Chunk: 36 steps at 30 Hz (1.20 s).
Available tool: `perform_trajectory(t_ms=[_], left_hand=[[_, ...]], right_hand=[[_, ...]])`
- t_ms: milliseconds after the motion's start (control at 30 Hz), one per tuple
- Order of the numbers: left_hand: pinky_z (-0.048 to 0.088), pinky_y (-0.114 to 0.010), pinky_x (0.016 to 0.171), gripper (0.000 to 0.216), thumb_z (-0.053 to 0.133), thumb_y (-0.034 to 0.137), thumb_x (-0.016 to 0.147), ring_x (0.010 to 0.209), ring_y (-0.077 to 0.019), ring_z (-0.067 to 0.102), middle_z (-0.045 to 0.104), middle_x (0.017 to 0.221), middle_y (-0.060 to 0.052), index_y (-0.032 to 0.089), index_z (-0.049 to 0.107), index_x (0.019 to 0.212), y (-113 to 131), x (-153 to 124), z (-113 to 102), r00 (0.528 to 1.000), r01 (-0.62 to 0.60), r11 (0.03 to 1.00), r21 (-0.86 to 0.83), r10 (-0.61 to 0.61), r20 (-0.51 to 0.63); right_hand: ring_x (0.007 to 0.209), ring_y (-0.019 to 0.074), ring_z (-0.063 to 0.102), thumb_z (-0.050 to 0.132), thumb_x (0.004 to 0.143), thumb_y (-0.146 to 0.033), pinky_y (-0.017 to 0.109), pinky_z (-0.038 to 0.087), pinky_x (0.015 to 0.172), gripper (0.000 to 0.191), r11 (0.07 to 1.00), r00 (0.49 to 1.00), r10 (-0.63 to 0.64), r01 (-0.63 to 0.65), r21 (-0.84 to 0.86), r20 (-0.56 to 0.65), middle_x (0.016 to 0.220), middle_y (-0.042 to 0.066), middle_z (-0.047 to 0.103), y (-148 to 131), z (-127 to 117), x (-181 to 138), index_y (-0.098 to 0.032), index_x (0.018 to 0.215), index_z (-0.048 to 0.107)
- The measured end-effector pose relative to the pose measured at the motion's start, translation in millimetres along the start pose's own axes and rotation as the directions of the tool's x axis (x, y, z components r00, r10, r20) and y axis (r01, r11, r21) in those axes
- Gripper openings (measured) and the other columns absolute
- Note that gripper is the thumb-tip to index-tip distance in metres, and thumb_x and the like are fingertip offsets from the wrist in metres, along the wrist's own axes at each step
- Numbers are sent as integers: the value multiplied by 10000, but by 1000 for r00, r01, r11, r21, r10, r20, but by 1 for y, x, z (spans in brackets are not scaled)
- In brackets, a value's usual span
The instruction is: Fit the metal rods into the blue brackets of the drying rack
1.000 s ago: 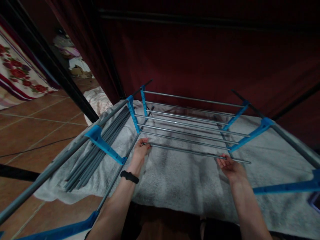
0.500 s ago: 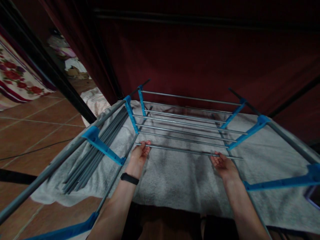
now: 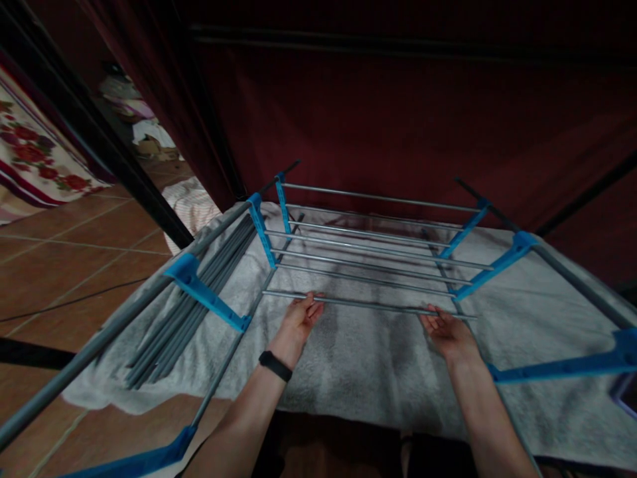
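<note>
I hold a loose grey metal rod [image 3: 368, 305] level across a partly built drying rack with blue plastic brackets [image 3: 259, 226]. My left hand [image 3: 301, 317], with a black band on its wrist, curls its fingers round the rod left of its middle. My right hand [image 3: 446, 330] grips the rod near its right end, palm up. The rod lies just in front of several fitted rods [image 3: 363, 255] that span the left and right brackets [image 3: 490, 269]. Its left end sticks out toward the left bracket.
A white towel [image 3: 368, 372] lies on the floor under the rack. A bundle of spare grey rods [image 3: 194, 299] rests on its left part. Long grey frame tubes with blue arms [image 3: 204, 292] run along both sides. Dark red curtain behind; tiled floor to the left.
My left hand has slid to the right along the rod, away from its left end. The rod has shifted a little to the left. My right hand keeps its grip.
</note>
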<state>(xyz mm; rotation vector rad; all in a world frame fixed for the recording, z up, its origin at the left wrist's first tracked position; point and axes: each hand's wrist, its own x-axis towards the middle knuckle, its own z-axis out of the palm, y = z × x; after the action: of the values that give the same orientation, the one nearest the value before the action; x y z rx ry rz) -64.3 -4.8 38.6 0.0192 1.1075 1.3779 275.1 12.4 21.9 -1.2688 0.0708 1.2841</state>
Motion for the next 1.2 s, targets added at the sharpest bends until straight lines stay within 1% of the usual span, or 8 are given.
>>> perform_trajectory(t_ms=[233,467,733,967,1033,1067,1133,1200], left_hand=[[616,-262,690,177,682,24,869,646,-135,695,701,738,-47,142,633,745,-1,-4,-4,1000,-27,1000,-10,27,13],[610,-270,688,169,668,-4,860,663,-164,718,698,710,-49,129,652,757,-14,-14,-4,998,23,999,23,-24,64],[622,-294,731,171,642,2,867,688,-172,732,703,710,-51,136,632,761,-26,-20,0,998,4,1000,29,-6,62],[566,-282,656,79,693,76,827,683,-191,726,734,760,-93,142,661,798,-41,-25,4,985,-45,945,324,-11,170],[508,-262,603,74,691,128,842,600,-166,672,693,675,-56,156,678,775,-45,-27,6,967,-197,827,526,73,246],[490,-262,605,97,670,146,861,590,-160,648,673,654,-40,163,685,766,-46,-29,7,942,-313,705,637,147,301],[496,-288,677,156,595,162,915,674,-174,648,677,716,-40,176,698,799,-48,-34,9,839,-538,326,778,299,455],[511,-336,805,200,514,167,967,854,-208,661,705,898,-66,186,708,926,-47,-38,9,685,-642,-88,761,379,622]], right_hand=[[771,100,705,528,937,-55,290,646,822,189,998,996,-65,65,12,65,801,-21,685,5,-10,2,-199,848,613],[717,89,692,530,942,-66,242,642,777,193,999,998,-26,27,-27,50,772,-27,677,7,-6,-8,-205,829,603],[712,100,709,509,943,-12,234,649,724,232,998,985,24,-14,-60,172,777,2,714,19,-3,-19,-172,826,629],[676,86,699,501,986,-63,227,646,725,249,999,988,-22,26,-29,151,721,-19,695,16,-8,-11,-174,804,630],[677,85,701,496,989,-61,219,642,717,258,999,990,-29,32,-18,138,716,-19,694,15,-8,-11,-173,796,625],[679,85,702,493,991,-61,217,641,713,263,999,991,-32,34,-15,128,714,-19,693,14,-8,-11,-172,792,623],[680,84,701,490,994,-65,217,640,710,267,999,993,-35,36,-13,111,713,-18,692,14,-9,-11,-170,786,621],[684,83,700,488,997,-69,219,639,713,267,999,993,-35,37,-17,109,717,-17,693,14,-9,-11,-168,788,623]])
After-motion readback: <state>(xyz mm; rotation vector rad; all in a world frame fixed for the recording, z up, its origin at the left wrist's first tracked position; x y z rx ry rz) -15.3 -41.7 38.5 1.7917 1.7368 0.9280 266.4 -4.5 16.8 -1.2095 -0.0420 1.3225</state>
